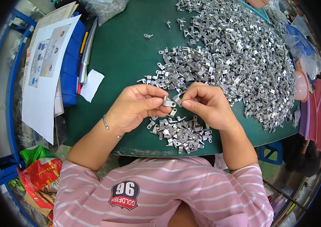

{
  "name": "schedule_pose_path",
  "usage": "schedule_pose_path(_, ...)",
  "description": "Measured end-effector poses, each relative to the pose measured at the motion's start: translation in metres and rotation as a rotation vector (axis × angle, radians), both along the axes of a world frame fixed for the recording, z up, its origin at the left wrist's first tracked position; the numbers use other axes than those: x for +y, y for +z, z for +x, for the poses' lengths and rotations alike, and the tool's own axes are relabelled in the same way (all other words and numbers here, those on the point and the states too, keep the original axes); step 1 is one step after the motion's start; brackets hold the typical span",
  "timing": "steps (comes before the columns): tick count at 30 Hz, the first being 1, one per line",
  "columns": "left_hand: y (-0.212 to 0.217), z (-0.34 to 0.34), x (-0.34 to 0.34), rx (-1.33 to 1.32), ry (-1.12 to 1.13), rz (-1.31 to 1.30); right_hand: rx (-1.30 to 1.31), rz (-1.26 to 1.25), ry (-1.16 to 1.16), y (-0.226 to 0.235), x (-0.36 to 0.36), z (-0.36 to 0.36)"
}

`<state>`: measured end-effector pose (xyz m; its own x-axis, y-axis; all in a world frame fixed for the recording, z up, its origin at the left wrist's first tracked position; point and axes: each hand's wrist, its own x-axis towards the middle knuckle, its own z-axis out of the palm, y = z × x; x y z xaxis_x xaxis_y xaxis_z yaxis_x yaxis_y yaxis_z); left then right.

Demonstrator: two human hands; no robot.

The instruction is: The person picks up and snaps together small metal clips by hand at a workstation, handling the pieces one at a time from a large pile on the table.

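Note:
Above the green table (119,56), my left hand (132,108) pinches a small L-shaped silver metal bracket (170,103) with a hole in its tab, between thumb and forefinger. Just to its right, the closed thumb and forefinger of my right hand (207,104) hold another small metal bracket (177,99); the fingers partly cover it. Below both hands lies a small heap of like brackets (183,133) near the table's front edge. A far larger pile of brackets (239,64) spreads behind and to the right of my right hand.
At the left stand a blue bin (69,64) with pens and a white printed sheet (47,72). A torn paper scrap (91,85) lies beside them. A plastic bag of parts (107,11) sits at the back; a pink bowl (301,85) stands at the right edge.

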<state>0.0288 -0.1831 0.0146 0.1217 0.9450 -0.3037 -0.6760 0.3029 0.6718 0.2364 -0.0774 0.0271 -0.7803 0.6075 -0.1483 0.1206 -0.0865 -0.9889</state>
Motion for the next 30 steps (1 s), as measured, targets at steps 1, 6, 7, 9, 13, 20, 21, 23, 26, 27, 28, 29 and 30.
schedule_pose_path(1, 0.001, 0.001, -0.001, 0.01, 0.003, -0.001, 0.001, 0.019, -0.002, -0.001, 0.0, 0.001)
schedule_pose_path(6, 0.003, 0.003, -0.002, 0.061, 0.02, 0.039, 0.09, 0.577, -0.02, 0.008, -0.001, 0.001)
schedule_pose_path(7, 0.003, 0.003, -0.002, 0.099, 0.022, 0.06, 0.126, 0.777, -0.024, 0.009, -0.002, -0.001)
schedule_pose_path(9, 0.003, 0.004, -0.003, 0.165, 0.029, 0.105, 0.216, 0.986, -0.076, 0.007, -0.007, -0.006)
schedule_pose_path(13, 0.016, -0.001, -0.004, 0.649, -0.063, 0.343, 0.23, 0.92, -0.037, 0.007, -0.017, -0.002)
schedule_pose_path(20, 0.017, -0.01, -0.005, 1.125, -0.305, 0.761, 0.243, 0.813, 0.365, 0.012, -0.014, -0.004)
schedule_pose_path(21, 0.017, -0.014, -0.003, 1.176, -0.244, 0.772, 0.24, 0.781, 0.33, 0.012, -0.015, -0.003)
schedule_pose_path(23, 0.012, -0.022, 0.004, 1.334, 0.003, 0.735, 0.137, 0.905, 0.11, 0.006, -0.014, -0.007)
schedule_pose_path(26, 0.003, -0.034, 0.008, 1.441, 0.286, 0.39, -0.069, 1.058, -0.074, 0.003, -0.006, -0.014)
schedule_pose_path(27, 0.003, -0.037, 0.008, 1.512, 0.3, 0.37, -0.105, 1.163, -0.035, 0.005, 0.001, -0.018)
schedule_pose_path(28, -0.003, -0.038, 0.008, 1.558, 0.269, 0.378, -0.147, 1.272, -0.001, 0.007, 0.007, -0.022)
schedule_pose_path(29, -0.01, -0.039, 0.008, 1.604, 0.237, 0.386, -0.171, 1.312, 0.029, 0.007, 0.01, -0.025)
schedule_pose_path(30, -0.013, -0.041, 0.009, 1.651, 0.203, 0.394, -0.195, 1.351, 0.058, 0.006, 0.012, -0.028)
